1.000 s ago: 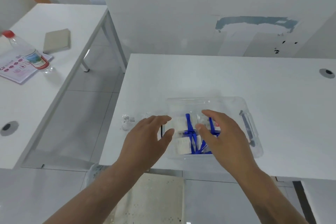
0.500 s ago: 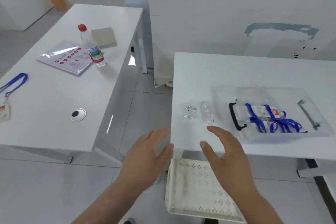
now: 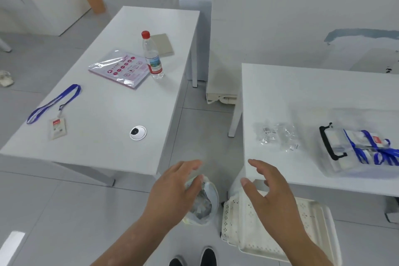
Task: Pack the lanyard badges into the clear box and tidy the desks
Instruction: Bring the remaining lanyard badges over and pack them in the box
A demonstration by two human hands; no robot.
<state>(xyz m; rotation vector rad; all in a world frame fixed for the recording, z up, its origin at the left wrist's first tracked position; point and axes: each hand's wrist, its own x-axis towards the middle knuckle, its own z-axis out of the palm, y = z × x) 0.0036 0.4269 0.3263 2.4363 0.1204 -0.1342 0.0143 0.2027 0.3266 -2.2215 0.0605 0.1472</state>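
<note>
On left desk (image 3: pixel 112 114), blue-strapped lanyard badge (image 3: pixel 56 112), badges inside clear box (image 3: pixel 356 157), left hand (image 3: pixel 174 190) and right hand (image 3: pixel 269 196) spread, empty

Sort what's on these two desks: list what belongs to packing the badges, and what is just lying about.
Belongs to the job:
- clear box holding badges
- lanyard badge on the left desk

Lying about:
- water bottle
- wrapped booklet
- grey pad
- crumpled clear wrappers beside the box

- Left worktop (image 3: pixel 112 101): showing smooth, matt white laminate.
- Clear box (image 3: pixel 354 157): appearing as transparent glossy plastic.
- Lanyard (image 3: pixel 54 101): looking like blue woven cloth.
- Booklet (image 3: pixel 121 68): gleaming in glossy film wrap.
- Floor tray (image 3: pixel 280 242): showing perforated cream plastic.
</note>
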